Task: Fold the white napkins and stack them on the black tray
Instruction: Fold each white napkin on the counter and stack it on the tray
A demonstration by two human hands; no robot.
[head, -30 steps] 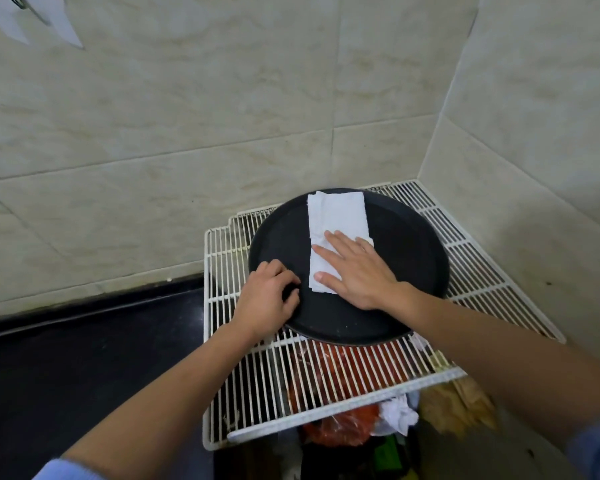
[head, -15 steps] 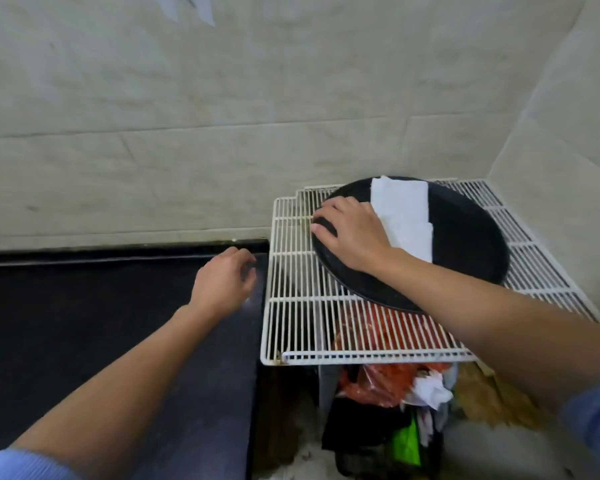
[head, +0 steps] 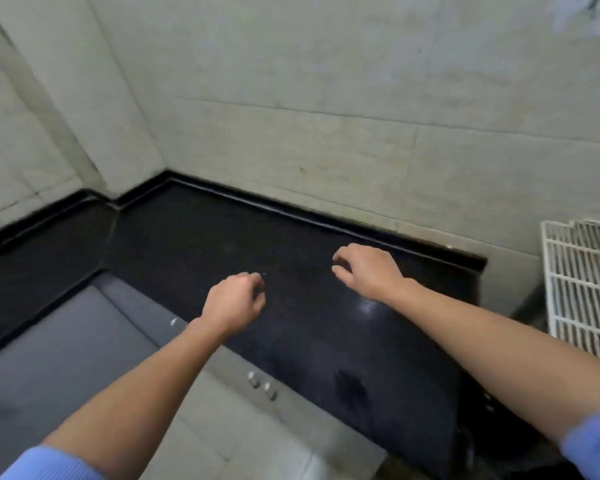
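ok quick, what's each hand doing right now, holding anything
Left hand: open, fingers loosely curled, holding nothing, over the glossy black countertop.
Right hand: open, fingers loosely curled, holding nothing.

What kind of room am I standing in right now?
Likely a kitchen or utility corner: a black countertop runs along tiled walls, cabinet doors with small knobs sit below, and a white wire rack stands at the right.

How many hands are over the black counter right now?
2. The left hand hovers over the black counter near its front edge, fingers loosely curled, holding nothing; the right hand is farther back, toward the white wire rack, also empty.
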